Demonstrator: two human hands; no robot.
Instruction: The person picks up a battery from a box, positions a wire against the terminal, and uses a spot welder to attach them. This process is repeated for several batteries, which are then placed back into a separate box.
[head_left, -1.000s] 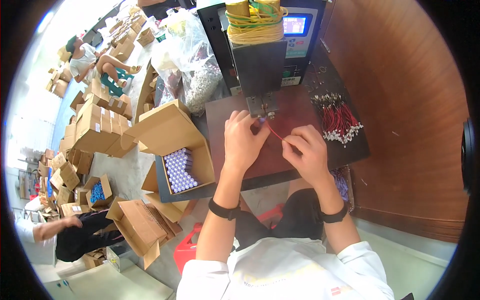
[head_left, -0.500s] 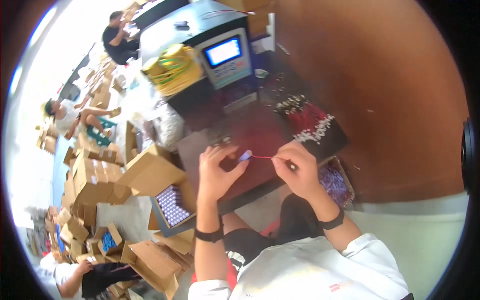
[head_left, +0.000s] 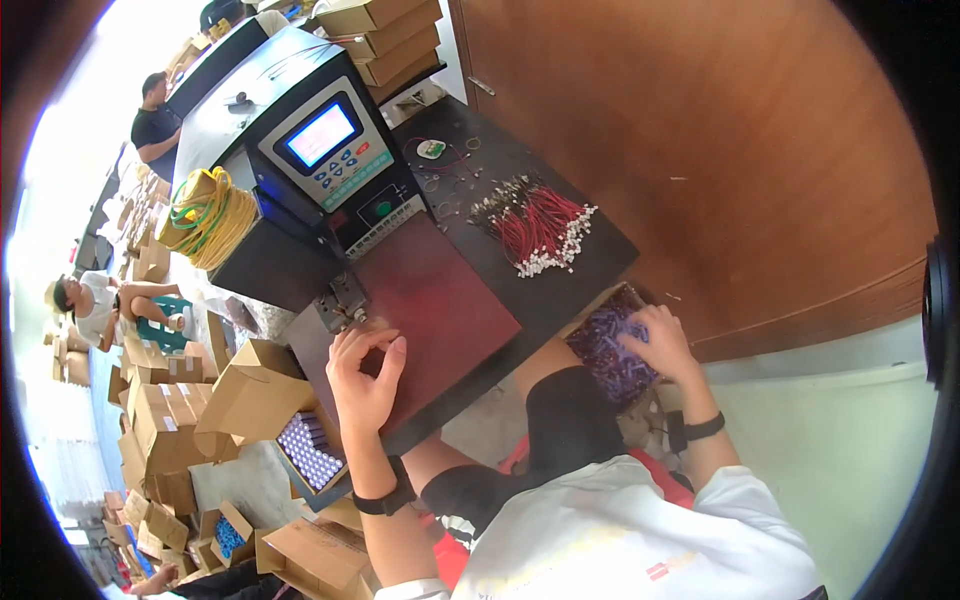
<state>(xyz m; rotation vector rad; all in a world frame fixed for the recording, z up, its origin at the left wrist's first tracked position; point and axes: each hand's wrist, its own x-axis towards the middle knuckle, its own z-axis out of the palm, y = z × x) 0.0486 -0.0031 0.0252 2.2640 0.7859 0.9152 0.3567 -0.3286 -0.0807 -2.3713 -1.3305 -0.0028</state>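
My left hand [head_left: 364, 375] hovers over the near left part of the dark red mat [head_left: 440, 320], just below the machine's small metal head [head_left: 345, 298]. Its fingers are loosely curved, with a gap inside the thumb, and I see nothing held there. My right hand [head_left: 660, 345] reaches over an open box [head_left: 622, 392] filled with small purple cylindrical cells, low at the right of the table. Its thumb and fingers are apart; no cell shows clearly between them. Red wires [head_left: 540, 225] with white connectors lie in a pile on the black table.
The machine [head_left: 330, 150] with a lit screen stands at the back left, a yellow-green cable coil [head_left: 208, 215] beside it. A carton of purple-white cells [head_left: 310, 450] sits below left. A wooden panel [head_left: 700, 180] bounds the right. Other people sit among cartons farther left.
My right hand has moved right and down to the box of cells, away from my left hand. The purple cell and red wire between my hands are no longer visible there. The view has shifted.
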